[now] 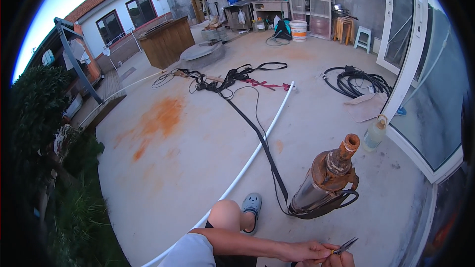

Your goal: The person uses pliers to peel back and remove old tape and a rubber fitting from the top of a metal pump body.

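Observation:
My left hand (308, 251) reaches in from the left at the lower edge, fingers closed around the handle end of needle-nose pliers (347, 245). The pliers' dark jaws point up and to the right, and a bit of yellow shows at the handle. Just below them my right hand (342, 260) is closed, its fingers bent near the handle and partly cut off by the frame. What it grips is hidden. Beyond my hands stands a rusty submersible pump (324, 180), slightly tilted, with a metal cylinder body, an open pipe neck and black cable at its side.
A long white pipe (252, 158) crosses the concrete floor, with a black strap (252, 124) running over it to the pump. Tangled straps (217, 83), a coiled black hose (354, 80) and a plastic jug (374, 134) lie beyond. A glass door (420, 89) stands at right.

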A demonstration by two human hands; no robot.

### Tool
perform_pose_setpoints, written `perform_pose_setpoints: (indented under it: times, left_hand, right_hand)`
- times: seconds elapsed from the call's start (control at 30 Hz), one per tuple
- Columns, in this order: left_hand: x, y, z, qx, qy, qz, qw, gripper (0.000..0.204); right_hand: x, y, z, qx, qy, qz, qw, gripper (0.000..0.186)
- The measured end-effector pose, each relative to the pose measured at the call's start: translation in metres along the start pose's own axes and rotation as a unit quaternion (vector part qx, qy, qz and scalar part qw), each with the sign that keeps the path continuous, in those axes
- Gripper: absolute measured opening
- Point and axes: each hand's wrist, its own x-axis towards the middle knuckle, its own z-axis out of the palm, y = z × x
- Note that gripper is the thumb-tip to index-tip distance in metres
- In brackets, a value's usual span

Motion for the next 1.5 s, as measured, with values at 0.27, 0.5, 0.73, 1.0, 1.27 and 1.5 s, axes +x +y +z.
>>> perform_pose_setpoints:
  times: [0.27, 0.5, 0.73, 1.0, 1.27, 1.5]
  left_hand:
    - [-0.031, 0.046, -0.007, -0.099, 0.126, -0.069, 0.985, 0.042]
    - [-0.002, 0.059, -0.002, -0.116, 0.097, -0.009, 0.988, 0.044]
    - [-0.006, 0.050, -0.020, 0.137, 0.094, -0.074, 0.983, 0.049]
    - [0.005, 0.057, -0.013, 0.268, 0.165, -0.063, 0.947, 0.041]
    - [0.011, 0.049, -0.014, 0.252, 0.141, 0.024, 0.957, 0.043]
    - [0.018, 0.055, -0.007, 0.249, 0.105, 0.069, 0.960, 0.067]
  right_hand:
    - [0.042, -0.030, 0.015, 0.077, -0.025, 0.179, 0.980, 0.038]
    - [0.037, -0.029, 0.011, 0.297, -0.006, 0.062, 0.953, 0.039]
    - [0.035, -0.019, 0.015, 0.248, 0.014, 0.098, 0.964, 0.040]
    - [0.028, -0.009, 0.005, 0.315, 0.043, 0.122, 0.940, 0.031]
    - [0.028, -0.002, 0.008, 0.323, 0.077, 0.087, 0.939, 0.031]
    - [0.025, -0.006, 0.005, 0.433, 0.032, 0.073, 0.898, 0.019]
